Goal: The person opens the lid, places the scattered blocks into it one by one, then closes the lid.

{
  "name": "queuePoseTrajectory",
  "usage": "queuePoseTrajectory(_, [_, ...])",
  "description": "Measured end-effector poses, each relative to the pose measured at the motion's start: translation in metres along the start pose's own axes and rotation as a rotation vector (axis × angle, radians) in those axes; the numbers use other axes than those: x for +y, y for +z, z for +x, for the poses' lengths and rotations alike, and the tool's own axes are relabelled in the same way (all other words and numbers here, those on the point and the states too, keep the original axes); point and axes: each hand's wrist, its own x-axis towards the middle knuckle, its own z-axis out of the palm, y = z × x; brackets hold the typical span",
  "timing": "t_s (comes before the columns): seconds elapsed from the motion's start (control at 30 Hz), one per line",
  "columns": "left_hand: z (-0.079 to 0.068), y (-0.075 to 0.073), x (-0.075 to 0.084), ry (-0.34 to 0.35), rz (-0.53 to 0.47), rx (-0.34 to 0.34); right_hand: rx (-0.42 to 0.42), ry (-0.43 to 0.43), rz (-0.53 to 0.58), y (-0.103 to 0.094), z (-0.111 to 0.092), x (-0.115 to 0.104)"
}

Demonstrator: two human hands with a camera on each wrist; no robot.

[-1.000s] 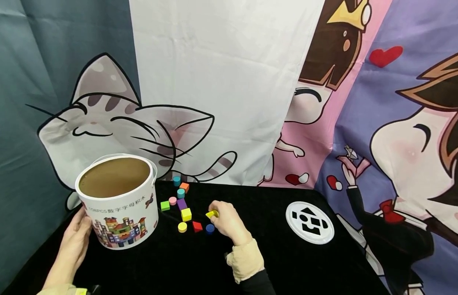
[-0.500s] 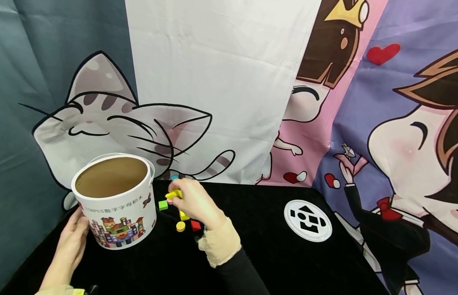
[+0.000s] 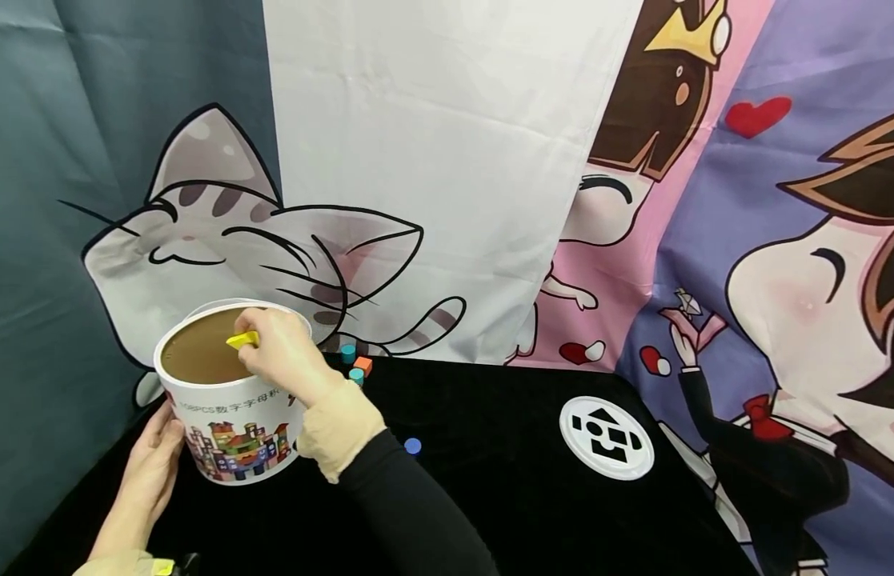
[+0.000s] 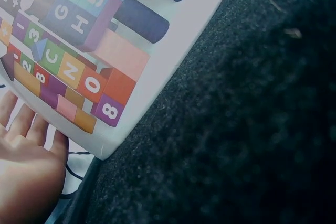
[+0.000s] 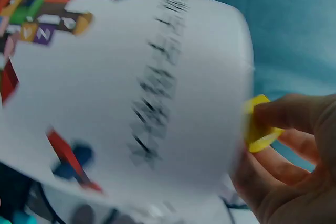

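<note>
One yellow block (image 3: 241, 340), partly hidden where the right hand (image 3: 282, 350) pinches it, hangs over the bucket (image 3: 226, 414) the straight-fingered left hand (image 3: 154, 456) touches.

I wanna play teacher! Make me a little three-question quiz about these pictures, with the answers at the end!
1. Pick one. What colour is the block in the right hand?
A) red
B) yellow
C) purple

2. True or false? The left hand is against the outside of the bucket.

3. Fill in the gap. The white disc lies on the ____ cloth.

Key: 1. B; 2. true; 3. black
</note>
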Motion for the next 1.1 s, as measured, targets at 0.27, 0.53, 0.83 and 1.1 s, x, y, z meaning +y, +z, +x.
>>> queuePoseTrajectory(0.27, [-0.003,0.006,-0.01,-0.013,-0.002,0.002,0.011,0.049,-0.048,0.032,0.009,0.0])
queuePoseTrajectory(0.53, [-0.007,0.003,-0.007,-0.021,0.017,0.0,-0.005,0.038,-0.123,0.042,0.01,-0.002])
queuePoseTrajectory(0.83, [-0.005,0.001,0.0,-0.036,0.048,0.009,-0.036,0.052,-0.132,0.041,0.017,-0.007])
queuePoseTrajectory(1.1, [-0.004,0.001,-0.002,-0.024,0.029,0.007,-0.064,0.054,-0.155,0.041,0.02,-0.008])
